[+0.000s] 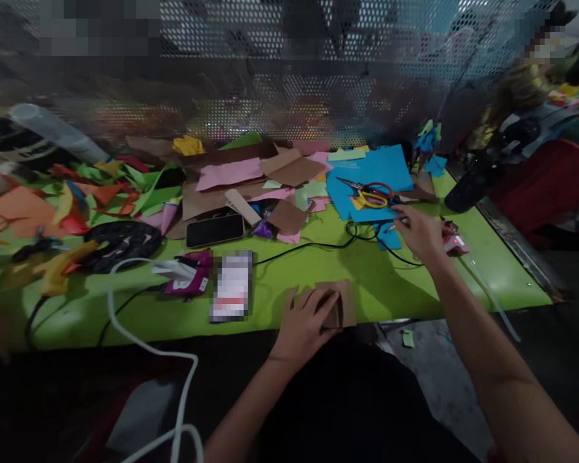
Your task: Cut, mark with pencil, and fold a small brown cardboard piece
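Note:
My left hand (306, 318) lies over a small folded piece of brown cardboard (348, 302) at the front edge of the green table, thumb and fingers closed on it. Farther off to the right, my right hand (419, 233) reaches over the table with its fingers drawn together. A pale, thin tip shows at its fingertips, too small to name. Just beyond those fingers, scissors (377, 194) with red and yellow handles rest on blue paper (398, 168). A black cable (313, 244) runs beneath the right hand's area.
A lit phone (232, 286) and a dark phone (215, 230) lie left of my hands. Coloured paper scraps (159, 186) cover the back left. A yellow glue gun (60, 273), a purple power strip (188, 276) and a white cable (147, 347) occupy the left front. Perforated metal (289, 96) stands behind.

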`<state>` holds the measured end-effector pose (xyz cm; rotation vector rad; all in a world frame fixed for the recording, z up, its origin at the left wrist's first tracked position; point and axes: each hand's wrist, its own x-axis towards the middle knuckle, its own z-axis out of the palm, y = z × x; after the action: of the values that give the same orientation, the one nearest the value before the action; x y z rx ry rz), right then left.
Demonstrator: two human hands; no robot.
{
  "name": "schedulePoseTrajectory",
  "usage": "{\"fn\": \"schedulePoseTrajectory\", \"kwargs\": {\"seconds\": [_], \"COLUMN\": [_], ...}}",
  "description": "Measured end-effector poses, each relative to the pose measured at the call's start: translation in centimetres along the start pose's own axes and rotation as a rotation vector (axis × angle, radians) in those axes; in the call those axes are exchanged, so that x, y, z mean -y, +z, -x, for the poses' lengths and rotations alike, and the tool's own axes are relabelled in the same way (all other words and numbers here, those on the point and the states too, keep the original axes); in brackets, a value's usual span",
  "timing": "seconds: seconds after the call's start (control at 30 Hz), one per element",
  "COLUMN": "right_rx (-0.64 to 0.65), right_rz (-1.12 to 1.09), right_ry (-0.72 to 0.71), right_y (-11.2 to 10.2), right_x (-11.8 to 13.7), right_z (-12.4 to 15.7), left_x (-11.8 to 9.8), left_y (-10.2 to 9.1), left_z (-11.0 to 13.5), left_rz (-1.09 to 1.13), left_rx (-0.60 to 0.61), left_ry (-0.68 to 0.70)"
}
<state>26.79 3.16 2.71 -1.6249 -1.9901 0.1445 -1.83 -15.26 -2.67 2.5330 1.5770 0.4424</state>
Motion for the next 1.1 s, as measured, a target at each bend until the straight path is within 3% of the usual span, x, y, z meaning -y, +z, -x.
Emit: {"fn": "schedulePoseTrajectory", "kwargs": {"seconds": [0.1, 0.17, 0.23, 0.33, 0.4, 0.5, 0.7, 0.9, 1.1], "right_rx": [0.075, 0.149, 0.274, 0.468, 0.527, 0.487, 0.255, 0.227, 0.239], "right_rz": [-0.298, -0.458, -0.635, -0.872, -0.956, -1.002, -1.028, -1.114, -0.985], "right_ry": [-0.126, -0.155, -0.158, -0.150, -0.142, -0.093, -0.006, 0.075, -0.160], "right_y": [0.5, 0.6, 0.5, 0.4, 0.6, 1.4, 3.3, 4.4, 3.2], "right_x": [2.0, 3.5, 5.0, 6.7, 7.6, 8.6, 8.9, 7.0, 5.8], "right_z": [1.4, 2.2, 2.8, 2.9, 2.4, 0.8, -2.3, -2.0, -1.9], "left_x": [-0.1, -0.2, -0.3, -0.1, 0.4, 1.6, 3.1, 4.5, 6.0], "left_y": [0.0, -0.6, -1.5, -3.3, -4.1, -4.5, -3.8, -2.6, -1.0], "left_z": [0.3, 0.0, -1.0, -3.7, -5.9, -9.4, -14.9, -17.9, -18.2], "left_rz": [0.074, 0.202, 0.414, 0.770, 0.966, 1.257, 1.542, 1.462, 1.672], "left_rx": [-0.018, -0.074, -0.160, -0.311, -0.370, -0.444, -0.526, -0.484, -0.411], "left_ry": [0.064, 0.035, -0.105, -0.445, -0.555, -0.547, -0.524, -0.523, -0.604]}}
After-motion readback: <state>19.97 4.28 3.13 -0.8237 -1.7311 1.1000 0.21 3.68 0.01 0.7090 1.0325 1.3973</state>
